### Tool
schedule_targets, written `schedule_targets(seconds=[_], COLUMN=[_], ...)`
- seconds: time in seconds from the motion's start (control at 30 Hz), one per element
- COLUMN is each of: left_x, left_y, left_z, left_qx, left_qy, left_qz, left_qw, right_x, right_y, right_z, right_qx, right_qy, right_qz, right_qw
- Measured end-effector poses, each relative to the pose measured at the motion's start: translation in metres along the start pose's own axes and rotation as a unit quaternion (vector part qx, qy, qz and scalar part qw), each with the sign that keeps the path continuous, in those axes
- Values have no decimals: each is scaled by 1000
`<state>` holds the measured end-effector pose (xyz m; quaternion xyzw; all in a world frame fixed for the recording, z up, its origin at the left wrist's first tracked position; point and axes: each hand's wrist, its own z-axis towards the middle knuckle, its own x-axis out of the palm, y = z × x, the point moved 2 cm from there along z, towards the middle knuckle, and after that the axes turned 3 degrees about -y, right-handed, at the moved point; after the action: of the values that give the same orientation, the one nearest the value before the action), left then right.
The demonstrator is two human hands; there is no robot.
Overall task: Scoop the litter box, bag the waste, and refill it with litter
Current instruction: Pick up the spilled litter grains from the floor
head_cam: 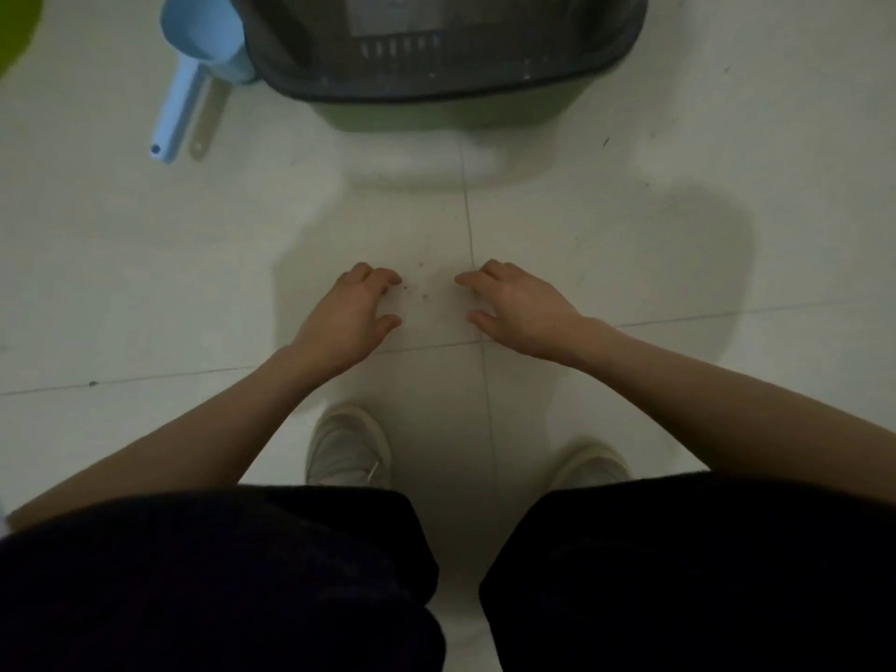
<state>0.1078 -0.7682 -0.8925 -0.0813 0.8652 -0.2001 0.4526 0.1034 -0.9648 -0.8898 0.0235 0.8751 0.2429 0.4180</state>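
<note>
A covered litter box with a dark grey hood and a green base stands on the floor at the top centre. A light blue scoop leans beside its left side, with a pale second scoop handle next to it. My left hand and my right hand hover side by side over the tile in front of the box, palms down, fingers loosely curled and holding nothing. Both hands are well short of the box and the scoop.
White floor tiles with a few dark specks between my hands. My two pale shoes and dark trousers fill the bottom. A yellow-green object shows at the top left corner.
</note>
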Motion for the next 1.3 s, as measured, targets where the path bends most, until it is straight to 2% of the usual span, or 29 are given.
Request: schedule_targets(seconds=[0.2, 0.5, 0.7, 0.83, 0.9, 0.97, 1.07, 1.17, 1.3], left_x=[3, 3, 7, 12, 16, 17, 16, 16, 11], left_y=[3, 11, 11, 8, 5, 2, 1, 0, 0], left_z=[3, 13, 16, 17, 19, 21, 25, 27, 31], left_qx=[3, -18, -4, 1, 1, 3, 7, 16, 32], left_qy=[-13, -55, -66, -113, -127, -133, -142, -142, -127], left_qz=[-2, -42, -33, -31, -28, -22, -10, -5, 15], left_qw=[1000, 997, 997, 993, 992, 991, 990, 990, 991], right_x=[7, 20, 26, 27, 26, 23, 14, 12, 12], right_y=[11, 29, 30, 27, 20, 11, -2, -9, -15], right_z=[18, 42, 44, 45, 43, 37, 26, 18, 12], right_qx=[-14, -3, -19, -28, -17, 20, 117, 215, 273], right_qy=[-18, -101, -165, -156, -146, -166, -206, -195, -168], right_qz=[-7, -56, -24, -27, -11, 50, 206, 339, 561], right_qw=[1000, 993, 986, 987, 989, 985, 949, 895, 763])
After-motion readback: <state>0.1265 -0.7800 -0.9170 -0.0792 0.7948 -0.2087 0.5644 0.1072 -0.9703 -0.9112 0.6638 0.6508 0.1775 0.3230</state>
